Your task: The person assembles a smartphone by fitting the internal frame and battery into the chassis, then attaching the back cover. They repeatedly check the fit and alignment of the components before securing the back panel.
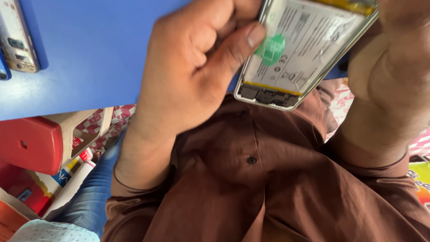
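An opened phone [299,49] with its back cover off shows a white battery with a round green sticker [272,48] and a dark board at its lower end. My left hand [192,67] is curled in a fist beside the phone's left edge, and its thumb tip presses at the green sticker. My right hand [389,67] grips the phone from the right side, its fingers hidden behind the phone. Both hands hold the phone up close over my brown shirt [251,179], in front of the blue table's edge.
A blue table top [89,54] fills the upper left, with another phone [17,38] lying at its far left edge. Below it are a red plastic stool [29,143], coloured boxes [31,188] and a leg in blue jeans [94,192]. A yellow packet [420,181] shows at the right.
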